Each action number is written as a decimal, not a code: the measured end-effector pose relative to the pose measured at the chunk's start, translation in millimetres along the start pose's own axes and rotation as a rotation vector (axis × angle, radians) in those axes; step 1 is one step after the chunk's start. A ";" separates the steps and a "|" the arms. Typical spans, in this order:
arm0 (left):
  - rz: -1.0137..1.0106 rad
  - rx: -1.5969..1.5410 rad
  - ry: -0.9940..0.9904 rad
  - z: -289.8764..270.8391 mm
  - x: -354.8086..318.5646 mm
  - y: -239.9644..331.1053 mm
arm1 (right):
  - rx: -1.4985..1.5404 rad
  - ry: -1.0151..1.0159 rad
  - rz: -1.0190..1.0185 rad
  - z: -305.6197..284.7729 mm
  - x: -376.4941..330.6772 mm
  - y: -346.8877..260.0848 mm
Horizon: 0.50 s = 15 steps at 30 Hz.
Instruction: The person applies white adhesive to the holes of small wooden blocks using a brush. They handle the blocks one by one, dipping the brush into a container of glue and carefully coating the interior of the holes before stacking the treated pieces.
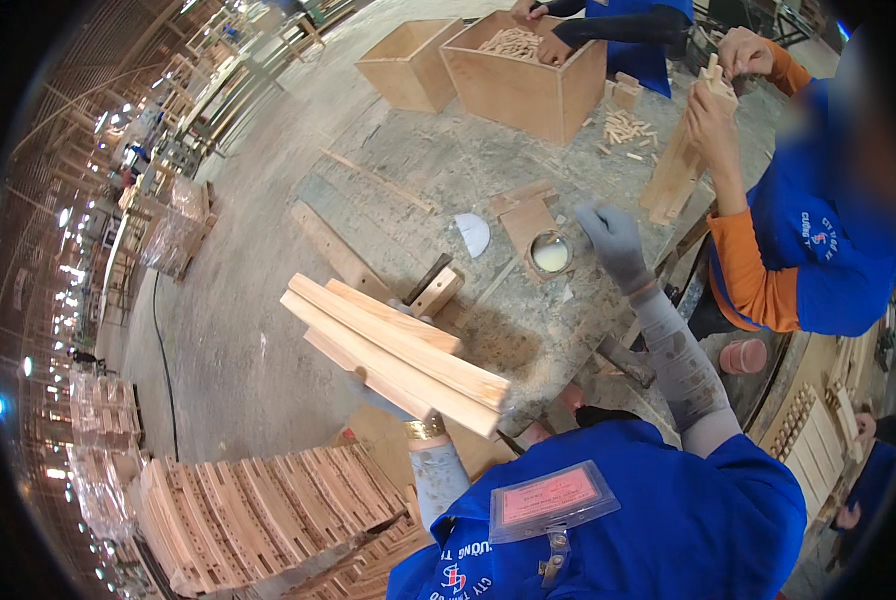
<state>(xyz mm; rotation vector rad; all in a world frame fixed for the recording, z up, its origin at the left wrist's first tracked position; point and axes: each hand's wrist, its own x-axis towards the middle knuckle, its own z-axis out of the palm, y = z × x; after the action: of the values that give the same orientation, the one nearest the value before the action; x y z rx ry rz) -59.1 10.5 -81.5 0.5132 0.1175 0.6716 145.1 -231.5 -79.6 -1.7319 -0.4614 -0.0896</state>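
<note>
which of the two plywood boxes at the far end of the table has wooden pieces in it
The larger plywood box on the right holds a heap of small wooden dowels; the smaller box to its left shows none.

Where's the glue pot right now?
Head view: the glue pot sits mid-table, just left of the gloved right hand, beside a white half-round piece.

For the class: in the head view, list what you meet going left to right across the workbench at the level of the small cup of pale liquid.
Bundle of wooden slats held up at the left → white half-round piece → cup of pale liquid → grey-gloved right hand → co-worker's orange sleeve.
</note>
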 end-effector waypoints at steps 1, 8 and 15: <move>0.026 -0.057 0.001 -8.7 6.3 4.0 | -0.048 -0.038 0.071 -5.7 -5.7 18.4; 0.027 -0.196 -0.258 4.9 30.7 16.7 | -0.417 -0.067 0.135 22.5 -25.1 110.4; 0.087 0.118 -0.004 -13.5 52.1 17.3 | 0.498 0.130 0.387 28.9 -54.5 126.3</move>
<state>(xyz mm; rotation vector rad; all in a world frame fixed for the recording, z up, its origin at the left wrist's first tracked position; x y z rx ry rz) -31.7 60.0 -81.7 0.6358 0.1317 0.7519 134.0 -235.5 -219.7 -1.2853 -0.0358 0.1773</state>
